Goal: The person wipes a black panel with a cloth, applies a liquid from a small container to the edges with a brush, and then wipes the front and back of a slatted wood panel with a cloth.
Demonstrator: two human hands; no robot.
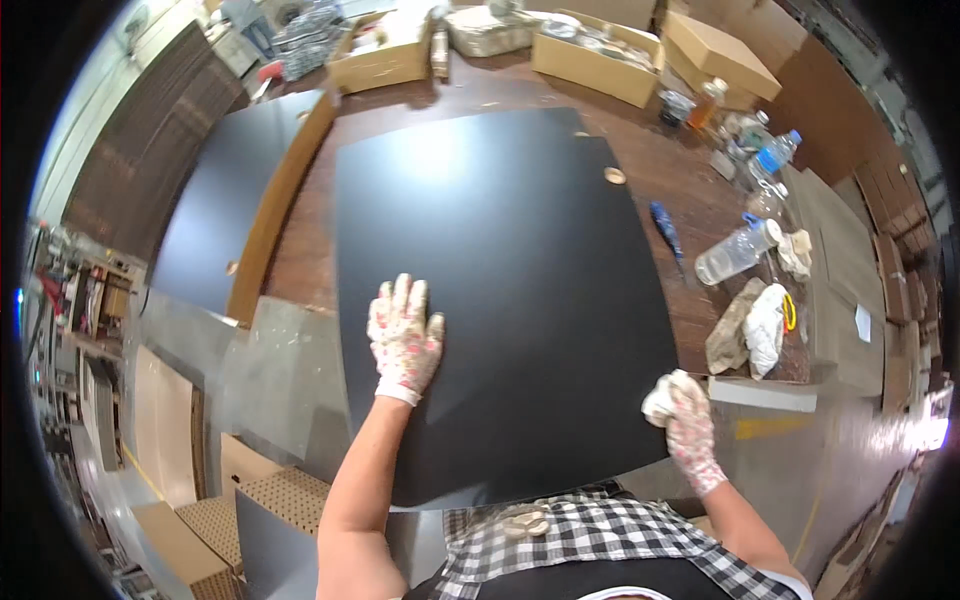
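Panel: a large matte black rectangular board (510,290) lies flat on the brown wooden table (690,200), filling the middle of the view.
Long axis: it runs from 12 o'clock to 6 o'clock, the far short edge pointing away from the person and the near short edge overhanging the table toward the checked apron.
Left hand (404,338): in a white flowered glove, laid flat on the panel at about 8 o'clock of its centre; the grip is apart, fingers spread and pointing to 12 o'clock.
Right hand (688,428): also gloved, at the panel's 4 o'clock corner; the grip is clamped on a small white crumpled cloth (660,400) that touches the panel's edge.
Beside: clear plastic bottles (735,252) and a blue-handled tool (666,230) lie at 3 o'clock, off the panel.
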